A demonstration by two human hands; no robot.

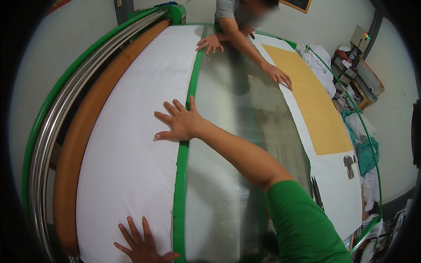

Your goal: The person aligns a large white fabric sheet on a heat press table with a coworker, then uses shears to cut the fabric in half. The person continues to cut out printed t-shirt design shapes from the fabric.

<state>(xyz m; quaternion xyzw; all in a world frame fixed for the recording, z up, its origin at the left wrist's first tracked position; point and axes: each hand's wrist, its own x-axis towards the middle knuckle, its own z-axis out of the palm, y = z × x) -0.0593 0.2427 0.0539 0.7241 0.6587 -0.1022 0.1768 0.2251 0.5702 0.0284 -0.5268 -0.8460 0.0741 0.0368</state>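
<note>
My left hand lies with fingers spread on a white fabric sheet, near its lower end. Farther up the same sheet, my right hand is flat with its fingers fanned out, its heel over the green metal bar along the fabric's right edge. Both palms face down, and neither hand grips anything. Across the table a co-worker leans in. One of that person's hands touches the fabric's far right edge; the other rests at the edge of a white sheet with a yellow printed block.
A brown roller and shiny metal rods run along the left. A glossy transparent surface spans the middle. Black-bladed scissors lie on the printed sheet. Beyond the right green rail are heaped cloths.
</note>
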